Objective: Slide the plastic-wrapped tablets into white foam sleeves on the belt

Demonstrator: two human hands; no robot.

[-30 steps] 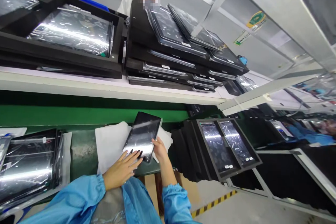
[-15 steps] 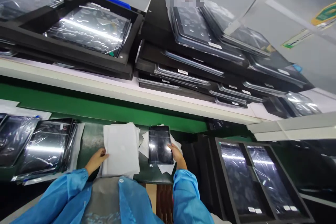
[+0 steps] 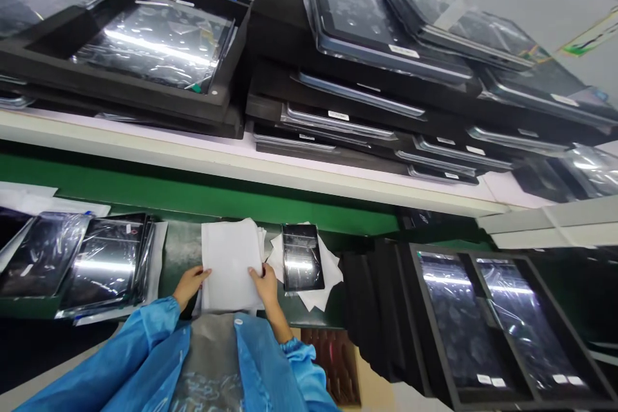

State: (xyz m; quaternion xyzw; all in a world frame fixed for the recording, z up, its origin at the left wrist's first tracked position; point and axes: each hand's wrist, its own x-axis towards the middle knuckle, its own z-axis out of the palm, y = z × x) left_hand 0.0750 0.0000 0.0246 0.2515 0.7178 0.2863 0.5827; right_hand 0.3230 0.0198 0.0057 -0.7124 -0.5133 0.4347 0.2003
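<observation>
- I see a pile of white paper [image 3: 230, 257] lying in front of the wearer, and I take it as the hub of my clock.
- The left hand [image 3: 190, 284] is at eight o'clock, gripping the pile's near-left edge, thumb on top and fingers tucked out of my sight.
- The right hand [image 3: 268, 283] is at four o'clock, closed on the opposite edge, its thumb pressed on the top sheet; I cannot tell how many sheets either hand has.
- At three o'clock, just beyond the right hand, I have a dark tablet [image 3: 303, 256] lying face up on loose white sheets [image 3: 332, 270], which fan out beneath it.
- At nine o'clock, wrapped screens [image 3: 103, 264] overlap on the green table [image 3: 183, 244].
- Between three and four o'clock I find a black tray [image 3: 436, 322] with two wrapped screens, one per compartment.
- A pale shelf [image 3: 193, 158] crosses at twelve o'clock; on it, a dark box [image 3: 145, 93] with shiny wrapped contents sits at eleven, and stacked tablets [image 3: 381, 19] at one.
</observation>
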